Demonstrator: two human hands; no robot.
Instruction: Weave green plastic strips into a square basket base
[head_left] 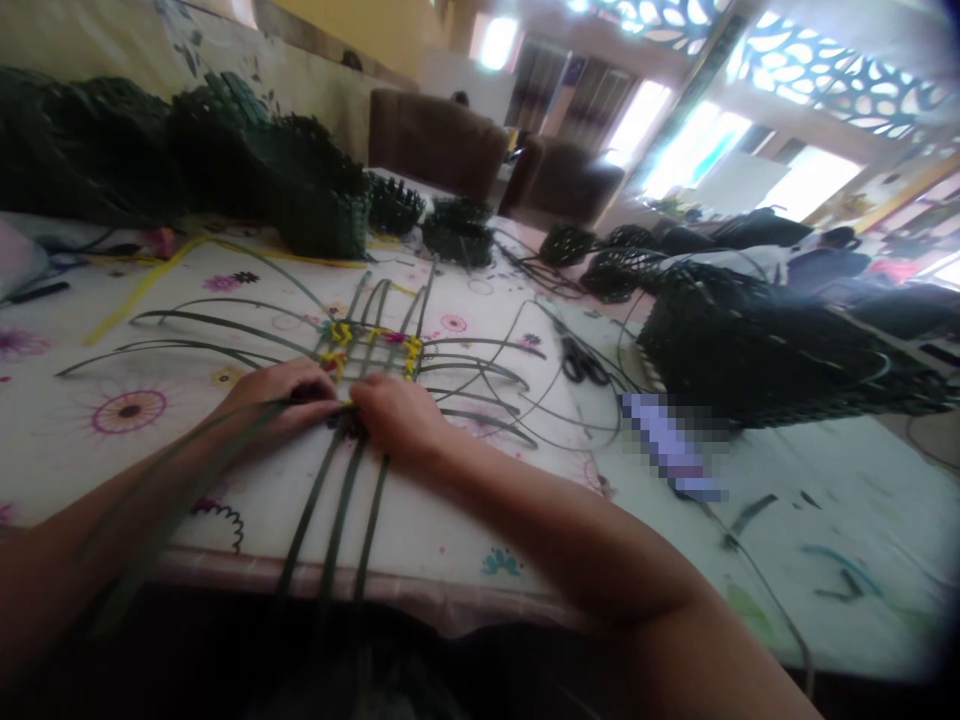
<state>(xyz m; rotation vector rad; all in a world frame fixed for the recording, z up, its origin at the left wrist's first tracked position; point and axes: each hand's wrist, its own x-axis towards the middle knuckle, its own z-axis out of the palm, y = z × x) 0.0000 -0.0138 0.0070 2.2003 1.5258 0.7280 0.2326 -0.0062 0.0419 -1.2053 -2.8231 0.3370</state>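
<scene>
A small lattice of dark green strips [373, 352] lies on the flowered tablecloth [172, 370], its strip ends fanning out on all sides. Yellow strip pieces [412, 357] are woven through its corners, with a little pink among them. My left hand [289, 395] is closed at the lattice's near left corner, and a long green strip [225, 430] trails from it toward me, blurred. Pinching at the near edge beside it, my right hand [394, 415] has its fingertips on the weave. What exactly the right fingertips grip is hidden.
Black-handled scissors [583, 362] lie to the right, near a pixelated purple item [667, 445]. A large dark woven basket [750, 345] stands at the right. More dark baskets [315, 185] line the back left. Strip scraps [754, 512] are scattered at lower right. Brown chairs [435, 140] stand behind the table.
</scene>
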